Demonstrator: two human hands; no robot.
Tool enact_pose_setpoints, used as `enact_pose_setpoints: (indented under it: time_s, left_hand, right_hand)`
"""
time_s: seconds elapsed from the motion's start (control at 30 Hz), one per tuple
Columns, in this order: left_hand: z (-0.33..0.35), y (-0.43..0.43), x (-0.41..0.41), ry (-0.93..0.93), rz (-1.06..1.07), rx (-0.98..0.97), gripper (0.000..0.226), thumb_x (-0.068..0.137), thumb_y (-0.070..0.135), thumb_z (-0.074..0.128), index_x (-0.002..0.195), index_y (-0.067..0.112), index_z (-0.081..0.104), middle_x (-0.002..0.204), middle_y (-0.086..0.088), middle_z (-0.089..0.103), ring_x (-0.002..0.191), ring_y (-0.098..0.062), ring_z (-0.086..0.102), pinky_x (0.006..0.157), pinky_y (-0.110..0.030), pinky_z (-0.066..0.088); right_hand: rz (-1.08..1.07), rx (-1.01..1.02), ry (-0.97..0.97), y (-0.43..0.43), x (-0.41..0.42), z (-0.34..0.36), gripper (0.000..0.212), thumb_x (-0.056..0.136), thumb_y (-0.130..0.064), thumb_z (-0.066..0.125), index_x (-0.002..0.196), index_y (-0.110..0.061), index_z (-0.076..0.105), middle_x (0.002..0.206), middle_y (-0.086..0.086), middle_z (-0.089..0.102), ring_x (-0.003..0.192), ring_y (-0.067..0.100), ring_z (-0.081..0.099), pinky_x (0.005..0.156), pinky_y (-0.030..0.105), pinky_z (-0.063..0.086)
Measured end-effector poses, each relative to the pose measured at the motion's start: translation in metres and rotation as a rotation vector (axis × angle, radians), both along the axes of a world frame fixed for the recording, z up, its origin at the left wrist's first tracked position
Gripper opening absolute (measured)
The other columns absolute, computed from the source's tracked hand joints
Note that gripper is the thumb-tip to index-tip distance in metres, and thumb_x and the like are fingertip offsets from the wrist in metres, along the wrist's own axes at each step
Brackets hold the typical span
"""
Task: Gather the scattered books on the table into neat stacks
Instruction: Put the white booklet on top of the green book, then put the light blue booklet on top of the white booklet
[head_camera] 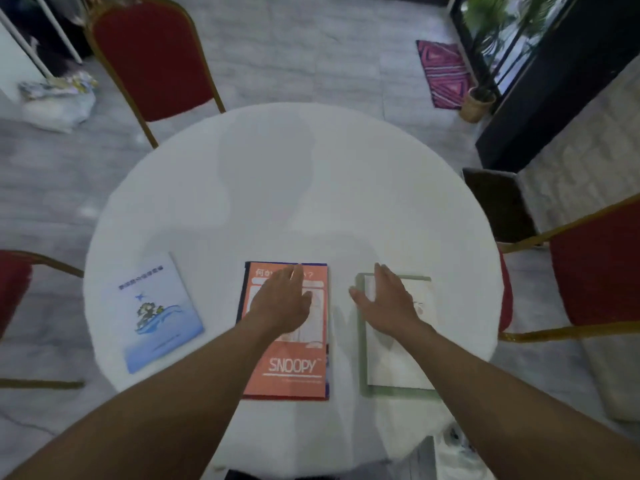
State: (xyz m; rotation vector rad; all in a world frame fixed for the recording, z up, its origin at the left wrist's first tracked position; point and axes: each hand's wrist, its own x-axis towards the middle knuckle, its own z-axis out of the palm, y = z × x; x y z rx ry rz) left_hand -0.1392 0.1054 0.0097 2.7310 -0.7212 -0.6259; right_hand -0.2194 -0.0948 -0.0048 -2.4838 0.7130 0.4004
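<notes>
Three book spots lie side by side on the near half of a round white table. A pale blue book sits at the left, turned slightly askew. In the middle is an orange SNOOPY book lying on top of a darker one whose blue edge shows. At the right is a white book on a green-edged one. My left hand is over the orange book with fingers straight. My right hand is over the white book, fingers straight too. Whether either hand touches its book I cannot tell.
Red chairs with gold frames stand at the far left, the near left and the right of the table. A dark bin is on the floor at the right. A potted plant and patterned mat lie beyond.
</notes>
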Motion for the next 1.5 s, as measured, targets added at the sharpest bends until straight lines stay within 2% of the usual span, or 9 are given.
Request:
enact_pose_setpoints:
  time_s: [0.17, 0.47, 0.67, 0.83, 1.0, 1.07, 1.23, 1.37, 1.5]
  left_hand:
    - [0.001, 0.062, 0.04, -0.066, 0.081, 0.099, 0.065, 0.102, 0.043, 0.028, 0.156, 0.009, 0.014, 0.164, -0.012, 0.013, 0.15, -0.034, 0.014, 0.122, -0.046, 0.018]
    - [-0.014, 0.166, 0.08, 0.026, 0.275, 0.19, 0.062, 0.104, 0.035, 0.026, 0.156, 0.005, 0.012, 0.164, -0.013, 0.011, 0.15, -0.033, 0.016, 0.121, -0.044, 0.018]
    - [-0.039, 0.239, 0.082, 0.054, 0.46, 0.267, 0.062, 0.096, 0.026, 0.046, 0.148, 0.002, 0.023, 0.151, -0.016, 0.028, 0.13, -0.034, 0.04, 0.102, -0.042, 0.039]
    - [-0.057, 0.267, 0.078, 0.099, 0.66, 0.319, 0.07, 0.089, 0.028, 0.058, 0.14, -0.007, 0.026, 0.136, -0.019, 0.034, 0.12, -0.03, 0.043, 0.095, -0.034, 0.047]
    - [-0.059, 0.273, 0.09, 0.231, 0.897, 0.086, 0.089, 0.087, 0.028, 0.067, 0.146, -0.011, 0.013, 0.14, -0.03, 0.029, 0.128, -0.042, 0.038, 0.107, -0.04, 0.035]
    - [-0.056, 0.276, 0.093, 0.299, 0.993, 0.01, 0.089, 0.084, 0.022, 0.069, 0.146, -0.008, 0.014, 0.139, -0.03, 0.03, 0.13, -0.043, 0.038, 0.107, -0.041, 0.037]
    - [-0.054, 0.282, 0.086, 0.341, 1.054, -0.157, 0.056, 0.084, 0.009, 0.062, 0.13, -0.002, 0.033, 0.131, -0.024, 0.04, 0.12, -0.04, 0.049, 0.099, -0.039, 0.045]
    - [-0.042, 0.272, 0.091, 0.39, 1.028, -0.378, 0.048, 0.087, 0.004, 0.057, 0.127, 0.004, 0.031, 0.116, -0.008, 0.05, 0.1, -0.023, 0.052, 0.085, -0.031, 0.043]
    - [-0.02, 0.257, 0.098, 0.404, 0.962, -0.503, 0.041, 0.09, 0.003, 0.049, 0.125, 0.011, 0.029, 0.115, -0.005, 0.052, 0.106, -0.023, 0.055, 0.093, -0.039, 0.053]
  right_hand:
    - [0.158, 0.02, 0.006, 0.052, 0.056, 0.002, 0.089, 0.094, -0.07, 0.032, 0.161, -0.017, 0.005, 0.169, 0.003, -0.005, 0.155, 0.028, -0.004, 0.124, 0.047, 0.003]
    - [0.306, 0.15, 0.013, 0.155, 0.133, -0.012, 0.085, 0.096, -0.061, 0.041, 0.161, -0.019, 0.004, 0.169, 0.001, 0.003, 0.156, 0.02, 0.003, 0.125, 0.043, 0.007]
    - [0.444, 0.128, 0.03, 0.224, 0.163, -0.036, 0.086, 0.091, -0.054, 0.059, 0.159, -0.016, 0.022, 0.161, 0.006, 0.03, 0.149, 0.024, 0.026, 0.119, 0.037, 0.024]
    - [0.574, 0.131, 0.064, 0.27, 0.172, -0.054, 0.061, 0.083, -0.045, 0.07, 0.133, -0.013, 0.055, 0.129, 0.01, 0.053, 0.123, 0.027, 0.046, 0.097, 0.032, 0.038]
    - [0.497, 0.248, 0.057, 0.298, 0.174, -0.064, 0.036, 0.074, -0.02, 0.077, 0.104, -0.013, 0.058, 0.1, 0.005, 0.054, 0.09, 0.024, 0.054, 0.074, 0.031, 0.041]
    - [0.466, 0.235, 0.062, 0.302, 0.175, -0.065, 0.042, 0.075, -0.019, 0.077, 0.112, -0.013, 0.056, 0.107, 0.005, 0.053, 0.093, 0.023, 0.056, 0.079, 0.031, 0.045]
    - [0.42, 0.251, 0.068, 0.303, 0.173, -0.068, 0.047, 0.079, -0.019, 0.077, 0.118, -0.014, 0.053, 0.118, 0.004, 0.048, 0.103, 0.023, 0.057, 0.09, 0.033, 0.05]
    - [0.366, 0.261, 0.085, 0.302, 0.171, -0.065, 0.049, 0.081, -0.023, 0.077, 0.12, -0.01, 0.05, 0.121, 0.007, 0.045, 0.109, 0.025, 0.054, 0.094, 0.037, 0.051]
    - [0.227, 0.338, 0.106, 0.288, 0.174, -0.052, 0.055, 0.087, -0.032, 0.071, 0.128, -0.003, 0.05, 0.128, 0.014, 0.054, 0.114, 0.031, 0.059, 0.095, 0.043, 0.052]
